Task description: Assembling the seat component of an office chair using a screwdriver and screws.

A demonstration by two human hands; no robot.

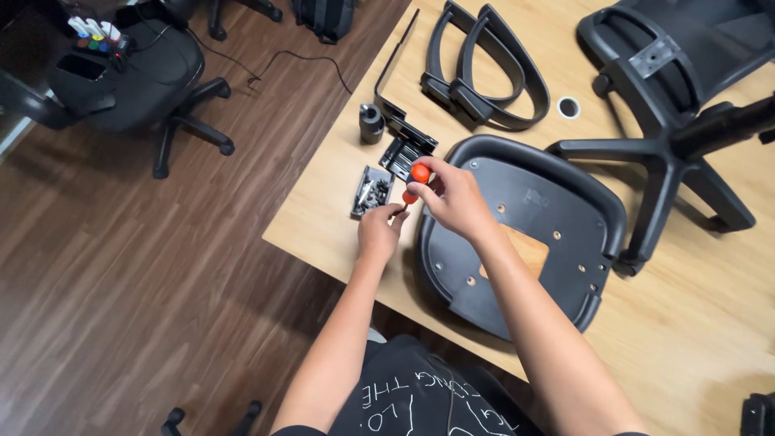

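My right hand grips an orange-handled screwdriver, held tip down over the left edge of a black chair seat base that lies upside down on the wooden board. My left hand pinches near the screwdriver's tip, its fingers closed around something too small to make out. A small bag of screws and hardware lies just left of both hands.
A black metal mechanism plate and a cylinder lie beyond the hands. Two black armrests, a tape roll, a star base and a mesh backrest lie further back. An office chair stands on the dark floor at left.
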